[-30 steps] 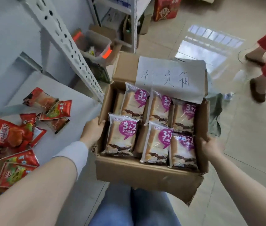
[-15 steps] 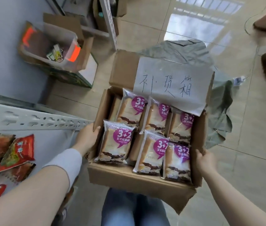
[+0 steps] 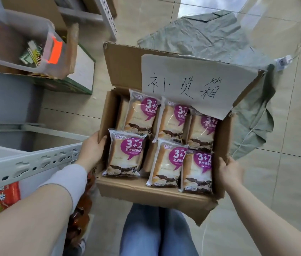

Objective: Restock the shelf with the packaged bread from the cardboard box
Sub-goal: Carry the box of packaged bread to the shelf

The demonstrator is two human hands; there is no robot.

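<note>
- Step in hand, as I judge it: bringing the stock to the shelving. The cardboard box [image 3: 146,195] is held up in front of the person's legs, above the tiled floor, and no pack has been lifted out
- The left grip [image 3: 90,150] clasps the box's left wall with the thumb hooked over the rim. The right grip [image 3: 231,170] clasps the right wall towards its near corner, its fingers mostly hidden behind the cardboard
- The packaged bread [image 3: 127,154] lies inside the box in two rows, with six packs showing on top and more edges beneath them. The far flap stands open and carries a handwritten paper label [image 3: 192,84]
- The shelf [image 3: 26,163] is at the near left, its perforated grey rail just beside the left wrist. Red snack packets [image 3: 1,198] show below the rail
- Next move, by my reading: the box needs a resting place, on the floor or a shelf board, so one grip can let go and take the near-left pack. Freeing a side while the box is unsupported risks tipping it
</note>
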